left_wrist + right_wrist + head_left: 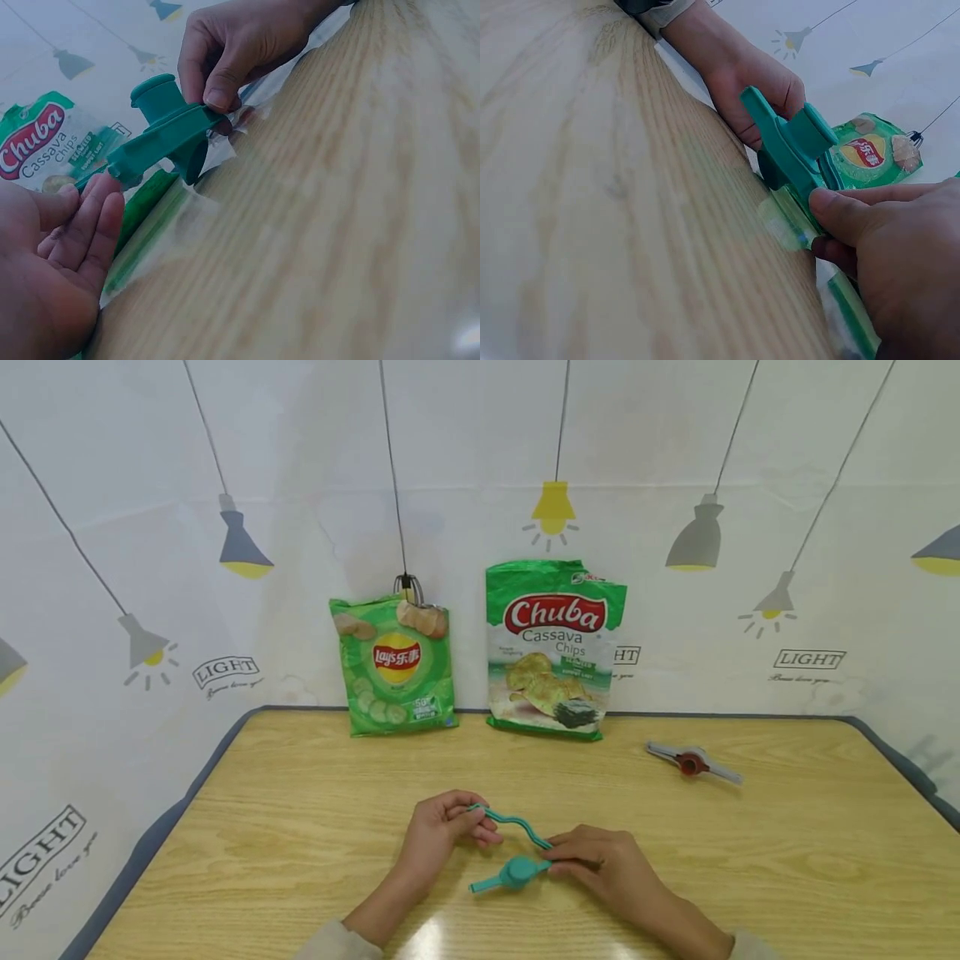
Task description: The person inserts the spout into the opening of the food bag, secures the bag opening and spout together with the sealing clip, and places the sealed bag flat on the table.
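Note:
A teal bag-sealing clip with a round capped spout [519,872] is unfolded just above the front part of the table. Its thin wavy arm [517,821] stands apart from the arm that carries the spout. My right hand [611,864] pinches the right end, where both arms meet, between thumb and fingers. At the wavy arm's far end, my left hand [446,831] holds the tip with thumb and forefinger, its other fingers loosely bent. The spout side of the clip [161,135] shows large in the left wrist view, and the left fingertips partly hide the wavy arm there.
A grey clip with a dark red spout [692,763] lies on the wooden table [300,827] to the right. Against the back wall lean a green Lay's bag [397,685] and a Chuba cassava chips bag [551,652]. Behind the Lay's bag, dark wire loops [408,585] show.

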A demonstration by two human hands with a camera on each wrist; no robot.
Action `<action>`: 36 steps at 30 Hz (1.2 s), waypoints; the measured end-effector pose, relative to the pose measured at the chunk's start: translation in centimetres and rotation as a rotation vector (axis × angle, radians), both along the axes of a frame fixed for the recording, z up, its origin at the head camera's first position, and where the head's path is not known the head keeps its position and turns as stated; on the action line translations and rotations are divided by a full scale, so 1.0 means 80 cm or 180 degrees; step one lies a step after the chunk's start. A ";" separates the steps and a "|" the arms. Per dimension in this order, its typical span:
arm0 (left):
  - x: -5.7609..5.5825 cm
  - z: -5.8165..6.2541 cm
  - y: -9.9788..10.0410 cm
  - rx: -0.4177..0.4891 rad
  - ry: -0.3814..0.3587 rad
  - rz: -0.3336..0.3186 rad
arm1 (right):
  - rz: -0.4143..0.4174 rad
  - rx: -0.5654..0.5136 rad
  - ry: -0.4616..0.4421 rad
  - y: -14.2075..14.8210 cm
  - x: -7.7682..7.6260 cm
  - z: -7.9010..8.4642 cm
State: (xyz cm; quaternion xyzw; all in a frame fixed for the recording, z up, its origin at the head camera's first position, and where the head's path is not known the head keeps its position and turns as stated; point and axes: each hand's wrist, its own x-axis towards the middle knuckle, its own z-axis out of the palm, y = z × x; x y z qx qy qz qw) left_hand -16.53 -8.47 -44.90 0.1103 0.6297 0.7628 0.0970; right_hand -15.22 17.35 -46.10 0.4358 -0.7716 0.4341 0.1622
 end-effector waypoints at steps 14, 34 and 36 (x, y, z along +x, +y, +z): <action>0.004 -0.004 0.004 -0.0172 0.0213 0.0237 | -0.0627 -0.0149 -0.0157 -0.002 0.005 0.000; 0.028 0.010 0.032 -0.1007 0.1724 -0.0074 | -0.0999 -0.0174 -0.0183 -0.016 0.012 0.001; 0.026 0.009 0.032 -0.0955 0.1827 -0.0056 | -0.0989 -0.0184 -0.0143 -0.016 0.013 0.001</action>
